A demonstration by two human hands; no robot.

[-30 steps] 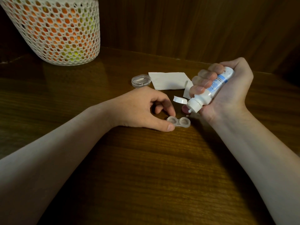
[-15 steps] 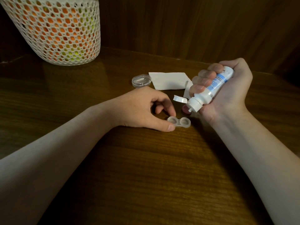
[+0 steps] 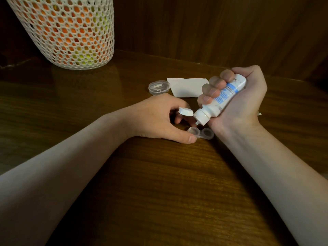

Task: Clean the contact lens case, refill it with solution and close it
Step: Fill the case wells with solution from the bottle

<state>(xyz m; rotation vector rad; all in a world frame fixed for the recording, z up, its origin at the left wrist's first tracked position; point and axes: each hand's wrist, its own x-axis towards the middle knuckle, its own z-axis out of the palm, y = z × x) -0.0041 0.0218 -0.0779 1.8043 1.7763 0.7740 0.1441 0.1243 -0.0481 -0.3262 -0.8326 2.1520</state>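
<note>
both hands busy: right hand [image 3: 237, 102] fingers wrapped round solution bottle [image 3: 220, 100], nozzle now shifted over left well of case [image 3: 200, 133]; left hand [image 3: 159, 119] pinches case steady. refill imminent.

Clear plastic two-well contact lens case [image 3: 200, 133] lies open, flat, centre; tilted white blue-labelled solution bottle [image 3: 220, 102] points nozzle-down just above it, flip cap open.

right hand [image 3: 243, 102] tilting bottle [image 3: 220, 102], lens case [image 3: 201, 133]
</note>
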